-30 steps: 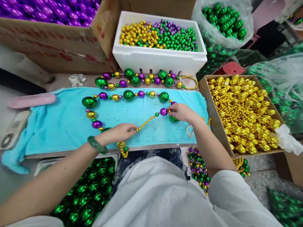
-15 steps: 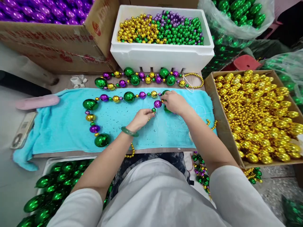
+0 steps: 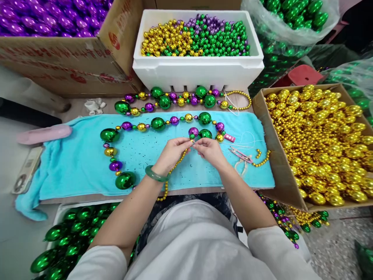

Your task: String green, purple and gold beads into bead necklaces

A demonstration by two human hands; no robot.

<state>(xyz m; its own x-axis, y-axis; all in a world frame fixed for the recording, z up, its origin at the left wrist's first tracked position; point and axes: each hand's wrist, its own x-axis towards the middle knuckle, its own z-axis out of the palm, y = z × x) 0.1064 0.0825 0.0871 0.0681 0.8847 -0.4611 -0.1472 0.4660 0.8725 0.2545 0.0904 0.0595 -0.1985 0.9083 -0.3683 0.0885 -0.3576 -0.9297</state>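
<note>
- A plush turquoise towel (image 3: 72, 163), flecked with dark specks, lies spread before you.
- On it, your bead strand (image 3: 157, 124) curves in a loop: large, mirror-glossy green ovals, smaller purple and gold beads, tiny round ones between.
- Your left hand (image 3: 175, 153) pinches the strand beside a small green bead.
- Your right hand (image 3: 210, 152) has its fingertips together, close by; what they grip is too small to tell.
- A smooth, rounded green bangle (image 3: 157, 177) rings your left wrist.
</note>
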